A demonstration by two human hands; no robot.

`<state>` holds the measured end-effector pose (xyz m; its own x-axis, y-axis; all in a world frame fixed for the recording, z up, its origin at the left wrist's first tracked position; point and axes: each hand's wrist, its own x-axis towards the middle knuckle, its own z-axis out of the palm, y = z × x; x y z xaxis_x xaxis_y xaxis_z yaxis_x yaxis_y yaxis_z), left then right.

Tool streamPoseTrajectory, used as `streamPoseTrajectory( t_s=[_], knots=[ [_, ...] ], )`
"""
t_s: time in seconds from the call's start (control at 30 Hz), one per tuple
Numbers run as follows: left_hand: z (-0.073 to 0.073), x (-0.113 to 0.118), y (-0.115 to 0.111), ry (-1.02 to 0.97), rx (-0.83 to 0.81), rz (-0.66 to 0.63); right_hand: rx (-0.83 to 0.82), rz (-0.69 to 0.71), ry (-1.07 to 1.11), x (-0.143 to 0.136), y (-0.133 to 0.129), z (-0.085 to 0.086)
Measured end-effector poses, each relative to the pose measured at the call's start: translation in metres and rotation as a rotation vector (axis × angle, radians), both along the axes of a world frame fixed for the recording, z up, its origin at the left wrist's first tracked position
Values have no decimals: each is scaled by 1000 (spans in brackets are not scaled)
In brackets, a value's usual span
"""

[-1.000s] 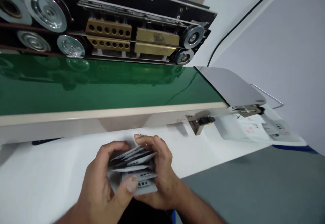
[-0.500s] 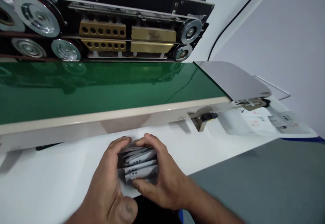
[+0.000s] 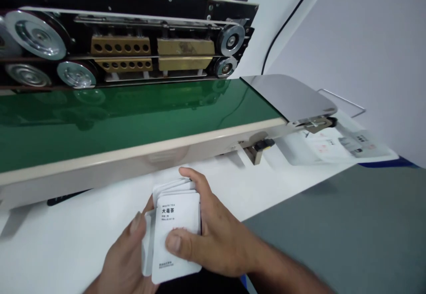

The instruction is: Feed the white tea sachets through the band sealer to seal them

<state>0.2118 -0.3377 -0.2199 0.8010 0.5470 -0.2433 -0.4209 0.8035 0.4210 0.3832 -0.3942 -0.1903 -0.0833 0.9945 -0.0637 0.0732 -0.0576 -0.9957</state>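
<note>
Both hands hold a stack of small white tea sachets (image 3: pixel 183 213), low in the middle of the view. The front sachet faces me with dark printing, including the words "WHITE TEA". My right hand (image 3: pixel 223 237) grips the stack from the right, its thumb pressed flat on the front sachet and its fingers behind. On the left side my left hand (image 3: pixel 122 255) closes round the stack, thumb against a sachet that sticks out at that edge. Several more sachets fan out slightly behind the front one. The left fingers are mostly hidden behind the stack.
Beyond the hands runs a green conveyor belt (image 3: pixel 140 123) under a machine with metal wheels (image 3: pixel 36 34) and brass blocks (image 3: pixel 185 54). A metal end plate (image 3: pixel 286 96) adjoins the belt. At right, a translucent tray (image 3: pixel 376 152) holds white sachets on the white table (image 3: pixel 66 240).
The stack has turned from edge-on to showing its printed front. My right thumb now lies across the front sachet. The camera view has shifted slightly to the right.
</note>
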Motion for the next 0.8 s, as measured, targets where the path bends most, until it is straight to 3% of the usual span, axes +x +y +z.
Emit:
streamPoseTrajectory(
  t_s=[0.17, 0.27, 0.5, 0.67, 0.8],
  knots=[
    [-13, -4, -3, -190, -63, -65, 92, -225, -276, -4, -1, -5],
    [-8, 2, -5, -238, -76, -32, 132, -394, -280, -7, -7, -11],
    [-4, 11, -7, -257, -159, 19, 215, -569, -163, -17, -17, -25],
    [-1, 13, -8, 64, -190, 53, 89, -503, 7, -11, -18, -24],
    [6, 16, -8, 106, -237, 131, 29, -440, 111, -12, -18, -22]
  ],
)
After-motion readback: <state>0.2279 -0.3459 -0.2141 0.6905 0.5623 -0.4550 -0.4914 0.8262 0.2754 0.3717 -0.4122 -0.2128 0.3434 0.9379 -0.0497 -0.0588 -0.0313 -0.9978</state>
